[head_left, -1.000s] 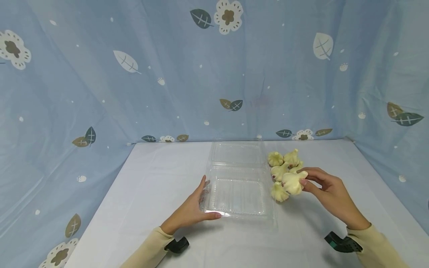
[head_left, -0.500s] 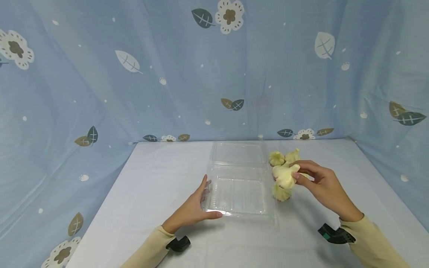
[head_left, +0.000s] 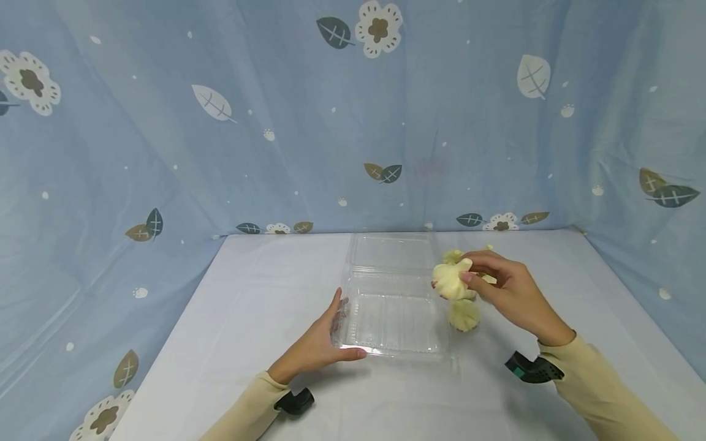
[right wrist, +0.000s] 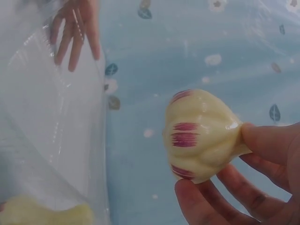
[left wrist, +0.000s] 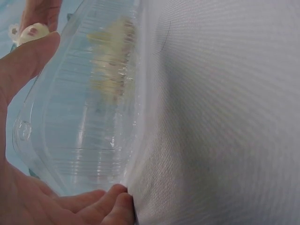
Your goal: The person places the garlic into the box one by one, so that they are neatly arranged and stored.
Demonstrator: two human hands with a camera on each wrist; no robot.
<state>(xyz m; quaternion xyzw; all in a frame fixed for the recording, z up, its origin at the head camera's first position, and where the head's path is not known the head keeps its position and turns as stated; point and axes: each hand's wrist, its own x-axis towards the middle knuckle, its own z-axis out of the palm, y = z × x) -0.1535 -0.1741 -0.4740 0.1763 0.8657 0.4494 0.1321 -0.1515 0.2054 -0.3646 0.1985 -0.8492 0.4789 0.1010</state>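
Observation:
My right hand (head_left: 510, 297) pinches a pale yellow garlic bulb (head_left: 448, 282) by its stem, raised over the right edge of a clear plastic clamshell container (head_left: 393, 324). Purple streaks mark the held bulb's base in the right wrist view. The container lies with its lid (head_left: 393, 251) folded back flat. My left hand (head_left: 314, 349) holds the container's near left corner, thumb (left wrist: 33, 58) along the rim and fingers (left wrist: 101, 206) bent against the side. Other garlic bulbs (head_left: 464, 315) sit right of the container, partly hidden behind the right hand.
A white cloth (head_left: 276, 288) covers the table. A blue curtain (head_left: 309, 122) with leaf and flower prints hangs behind it and at the sides. Black wrist devices are strapped at the left (head_left: 295, 401) and right (head_left: 534, 367) sleeves.
My right hand has carried the garlic bulb left and upward, from over the pile to the container's right edge. The left hand and the container have stayed put.

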